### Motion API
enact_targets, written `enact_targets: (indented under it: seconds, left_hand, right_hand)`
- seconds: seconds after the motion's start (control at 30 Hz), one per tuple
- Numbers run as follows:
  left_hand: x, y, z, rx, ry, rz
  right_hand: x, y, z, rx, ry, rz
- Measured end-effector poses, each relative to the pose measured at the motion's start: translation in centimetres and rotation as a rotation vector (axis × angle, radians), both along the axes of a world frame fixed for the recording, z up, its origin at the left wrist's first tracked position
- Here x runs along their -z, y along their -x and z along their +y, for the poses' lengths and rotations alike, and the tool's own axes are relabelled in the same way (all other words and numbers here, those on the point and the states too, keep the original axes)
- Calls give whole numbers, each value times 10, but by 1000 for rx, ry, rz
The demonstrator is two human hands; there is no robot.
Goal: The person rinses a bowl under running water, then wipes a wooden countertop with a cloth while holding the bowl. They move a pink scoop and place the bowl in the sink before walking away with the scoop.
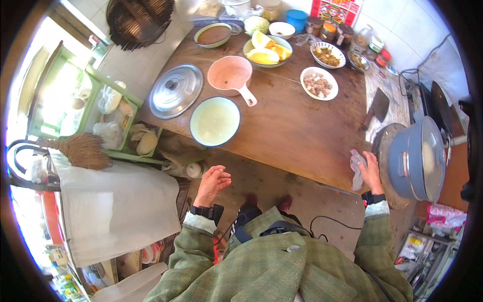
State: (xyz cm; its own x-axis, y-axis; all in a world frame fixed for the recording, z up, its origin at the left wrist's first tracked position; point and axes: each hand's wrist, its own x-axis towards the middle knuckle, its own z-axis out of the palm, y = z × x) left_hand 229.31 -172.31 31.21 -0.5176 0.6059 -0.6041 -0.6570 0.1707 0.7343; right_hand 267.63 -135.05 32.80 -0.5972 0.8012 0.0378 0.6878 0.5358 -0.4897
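Observation:
My right hand (pixel 371 170) is at the wooden table's (pixel 294 132) front right corner, fingers against a crumpled thin plastic bag (pixel 356 170); whether it grips the bag I cannot tell. Just right of it stands a blue pot with a glass lid (pixel 409 162) on a round wooden board. My left hand (pixel 214 183) hangs in the air before the table's front edge, fingers loosely bent and holding nothing. Nearest to it on the table is an enamel basin of clear liquid (pixel 215 122). Behind lie a pink ladle (pixel 230 73) and a metal lid (pixel 176 90).
A cleaver (pixel 378 105) lies at the table's right side. Farther back are a bowl of chopped meat (pixel 319 83), a bowl of yellow wedges (pixel 268 53), a cabbage (pixel 256 25) and several jars. A straw brush (pixel 85 151) and a cloth-covered surface (pixel 117 207) are at left.

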Motion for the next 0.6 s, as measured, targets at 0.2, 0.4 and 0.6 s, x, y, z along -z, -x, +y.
enact_targets:
  seconds: [0.2, 0.4, 0.6]
  left_hand:
    - [-14, 34, -9, -136, 1, -12]
    - [-16, 94, 14, -4, -85, -57]
    - [3, 132, 37, 181, -204, -152]
  right_hand:
    - [-32, 103, -47, -71, 1020, 572]
    - [-42, 246, -85, -17, 1164, 603]
    - [-18, 368, -61, -97, 781, 450]
